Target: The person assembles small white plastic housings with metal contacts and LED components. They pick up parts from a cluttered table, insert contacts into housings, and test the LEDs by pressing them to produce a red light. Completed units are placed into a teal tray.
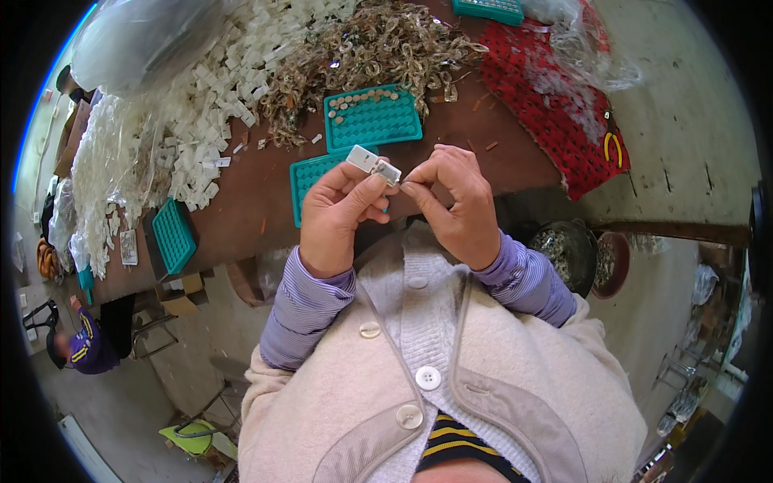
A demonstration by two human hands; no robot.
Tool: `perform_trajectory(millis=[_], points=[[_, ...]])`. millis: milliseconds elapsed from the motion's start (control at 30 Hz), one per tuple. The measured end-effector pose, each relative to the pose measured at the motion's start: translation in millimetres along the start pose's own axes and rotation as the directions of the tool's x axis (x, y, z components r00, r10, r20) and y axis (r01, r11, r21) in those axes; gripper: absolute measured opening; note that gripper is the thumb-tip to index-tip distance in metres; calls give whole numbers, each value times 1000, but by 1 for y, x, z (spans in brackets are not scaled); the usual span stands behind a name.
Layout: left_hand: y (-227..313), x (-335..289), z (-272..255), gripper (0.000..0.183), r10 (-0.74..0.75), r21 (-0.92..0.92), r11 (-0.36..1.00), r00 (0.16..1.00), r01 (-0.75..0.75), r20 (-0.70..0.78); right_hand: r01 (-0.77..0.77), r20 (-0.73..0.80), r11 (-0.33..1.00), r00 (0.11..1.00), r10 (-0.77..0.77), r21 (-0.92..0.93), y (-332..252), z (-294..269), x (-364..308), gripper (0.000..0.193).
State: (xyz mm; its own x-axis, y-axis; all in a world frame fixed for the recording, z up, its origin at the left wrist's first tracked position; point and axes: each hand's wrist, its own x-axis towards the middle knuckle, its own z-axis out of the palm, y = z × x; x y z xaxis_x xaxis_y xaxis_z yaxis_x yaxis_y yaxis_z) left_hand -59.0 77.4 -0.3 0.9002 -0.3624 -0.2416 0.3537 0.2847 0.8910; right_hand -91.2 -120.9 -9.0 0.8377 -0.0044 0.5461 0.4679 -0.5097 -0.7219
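White rectangular plastic case (362,158) in the left fingers (365,196), before a teal rectangular plastic tray (386,125) of discs (373,96) on the brown counter (511,157); behind, a tangled brownish heap (362,52); leftward, small white plastic pieces (205,109); rightward, yellow-handled pliers (618,150) on red patterned cloth (555,105).

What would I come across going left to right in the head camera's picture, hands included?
Teal plastic tray at the table's left → small white plastic case held in the left hand → right hand → yellow-handled tool on red, dark-patterned cloth.
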Motion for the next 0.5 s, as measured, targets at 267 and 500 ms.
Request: perform_trajectory(millis=[267,500], points=[[-8,9,8,19,46,161,986,999,-50,29,287,15,918,956,-294,-275,5,-10,12,14],[13,38,-8,27,77,-30,997,997,-77,5,94,1,989,996,-95,-110,21,8,50,22]])
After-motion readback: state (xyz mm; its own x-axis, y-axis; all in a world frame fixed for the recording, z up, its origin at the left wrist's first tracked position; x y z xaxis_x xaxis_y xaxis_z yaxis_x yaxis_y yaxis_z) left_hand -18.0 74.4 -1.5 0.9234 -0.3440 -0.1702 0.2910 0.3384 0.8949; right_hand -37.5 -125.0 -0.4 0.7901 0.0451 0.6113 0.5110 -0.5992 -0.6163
